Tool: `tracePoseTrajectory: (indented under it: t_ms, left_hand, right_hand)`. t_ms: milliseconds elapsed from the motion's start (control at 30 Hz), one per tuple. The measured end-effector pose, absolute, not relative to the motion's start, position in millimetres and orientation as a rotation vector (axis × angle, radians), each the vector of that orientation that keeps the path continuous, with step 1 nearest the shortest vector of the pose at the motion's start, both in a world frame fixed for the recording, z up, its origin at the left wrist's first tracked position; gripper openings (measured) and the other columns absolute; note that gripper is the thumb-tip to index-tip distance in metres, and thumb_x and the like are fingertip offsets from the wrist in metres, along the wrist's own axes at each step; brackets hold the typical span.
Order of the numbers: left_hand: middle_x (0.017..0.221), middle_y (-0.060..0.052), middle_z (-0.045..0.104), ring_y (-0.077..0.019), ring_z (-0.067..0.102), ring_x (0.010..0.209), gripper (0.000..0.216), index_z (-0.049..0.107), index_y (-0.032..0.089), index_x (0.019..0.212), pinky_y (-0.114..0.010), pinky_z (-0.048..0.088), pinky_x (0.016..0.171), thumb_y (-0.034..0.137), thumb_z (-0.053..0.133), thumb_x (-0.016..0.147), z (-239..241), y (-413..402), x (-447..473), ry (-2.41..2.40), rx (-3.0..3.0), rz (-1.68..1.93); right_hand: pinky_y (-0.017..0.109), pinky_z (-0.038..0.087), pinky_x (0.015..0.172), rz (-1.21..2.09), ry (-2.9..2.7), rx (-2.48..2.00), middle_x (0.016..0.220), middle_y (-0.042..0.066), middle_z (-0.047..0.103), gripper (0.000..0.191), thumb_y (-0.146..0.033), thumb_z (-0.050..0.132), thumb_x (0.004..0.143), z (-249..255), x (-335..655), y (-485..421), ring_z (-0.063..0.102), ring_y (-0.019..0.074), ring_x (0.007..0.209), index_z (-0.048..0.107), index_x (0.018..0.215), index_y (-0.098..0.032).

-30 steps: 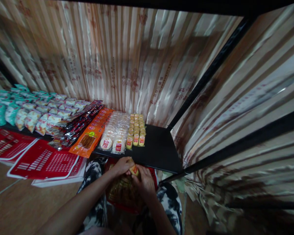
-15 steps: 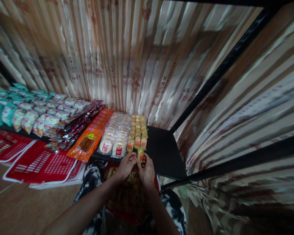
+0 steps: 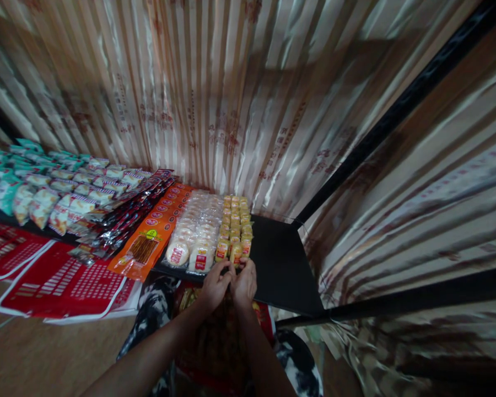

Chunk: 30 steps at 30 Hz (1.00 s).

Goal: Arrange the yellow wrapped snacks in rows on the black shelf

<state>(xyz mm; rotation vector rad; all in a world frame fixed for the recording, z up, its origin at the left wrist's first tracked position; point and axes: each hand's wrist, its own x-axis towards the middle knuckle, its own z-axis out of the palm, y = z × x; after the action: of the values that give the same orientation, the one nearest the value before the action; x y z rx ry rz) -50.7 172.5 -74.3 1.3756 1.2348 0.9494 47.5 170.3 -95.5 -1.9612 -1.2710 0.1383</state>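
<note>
Between the fingertips of my two hands is a small yellow-wrapped snack (image 3: 236, 254) with a reddish label. My left hand (image 3: 215, 285) pinches its near end from the left, its fingers closed. My right hand (image 3: 243, 282) closes on it from the right. The snack is at the front end of the rows of matching yellow packets (image 3: 234, 218) on the black shelf (image 3: 283, 264); whether it touches the shelf is hidden. Below my forearms, between my knees, sits a dark red bag (image 3: 266, 322) with more yellow packets showing inside, mostly in shadow.
Left of the yellow rows lie clear-wrapped white rice crackers (image 3: 196, 231), an orange bag of stick snacks (image 3: 146, 242), dark red packets (image 3: 128, 218) and white snack bags (image 3: 72, 209). Red sheets (image 3: 66, 281) hang at the shelf's front. A black post (image 3: 380, 132) rises at right.
Both hands have moved the yellow snack forward, from just in front of the rows to their front end. The camera view has shifted slightly.
</note>
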Motion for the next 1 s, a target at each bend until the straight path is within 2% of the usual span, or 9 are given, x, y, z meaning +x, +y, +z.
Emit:
tracePoseTrajectory:
  t_ms: [133,367,500,700,867,1000]
  left_hand:
    - [0.126,-0.009,0.056,-0.0198,0.047,0.121,0.033,0.061,0.015,0.107,-0.034,0.034,0.107,0.017,0.049,0.076,-81,175,-50,1.241,1.399,0.942]
    - [0.128,-0.008,0.055,-0.0200,0.044,0.124,0.036,0.060,0.017,0.109,-0.036,0.033,0.108,0.017,0.046,0.076,-85,178,-51,1.196,1.409,0.954]
    - [0.126,-0.013,0.055,-0.0216,0.047,0.120,0.038,0.059,0.010,0.110,-0.037,0.032,0.109,0.018,0.045,0.076,-87,178,-51,1.197,1.437,0.982]
    - [0.120,-0.007,0.058,-0.0184,0.049,0.117,0.036,0.060,0.018,0.108,-0.037,0.033,0.108,0.017,0.044,0.075,-94,181,-48,1.126,1.457,1.059]
    - [0.124,-0.010,0.055,-0.0195,0.048,0.119,0.039,0.060,0.014,0.112,-0.038,0.032,0.109,0.018,0.043,0.077,-94,182,-46,1.137,1.484,1.052]
    - [0.128,-0.008,0.054,-0.0187,0.044,0.124,0.041,0.059,0.017,0.115,-0.037,0.029,0.111,0.019,0.042,0.079,-89,178,-45,1.169,1.492,1.018]
  right_hand:
    - [0.036,0.042,0.082,0.096,-1.355,-1.911,0.088,0.008,0.055,0.020,-0.037,0.043,0.082,-104,52,174,0.051,0.0231,0.088,0.050,0.089,-0.019]
    - [0.037,0.040,0.089,0.035,-1.384,-1.787,0.100,0.011,0.052,0.023,-0.036,0.042,0.085,-110,51,172,0.048,0.0226,0.101,0.056,0.093,-0.019]
    - [0.037,0.040,0.089,0.019,-1.396,-1.743,0.102,0.011,0.055,0.022,-0.028,0.041,0.085,-112,51,172,0.048,0.0223,0.103,0.058,0.094,-0.018]
    - [0.037,0.040,0.087,-0.039,-1.427,-1.670,0.102,0.010,0.059,0.024,-0.023,0.038,0.086,-119,56,176,0.051,0.0204,0.102,0.060,0.094,-0.018]
    - [0.036,0.041,0.087,-0.051,-1.433,-1.642,0.101,0.009,0.060,0.026,-0.018,0.037,0.085,-122,58,178,0.052,0.0195,0.099,0.062,0.094,-0.018]
    - [0.037,0.042,0.085,-0.046,-1.413,-1.667,0.103,0.010,0.056,0.028,-0.018,0.038,0.084,-122,57,176,0.050,0.0205,0.100,0.064,0.094,-0.019]
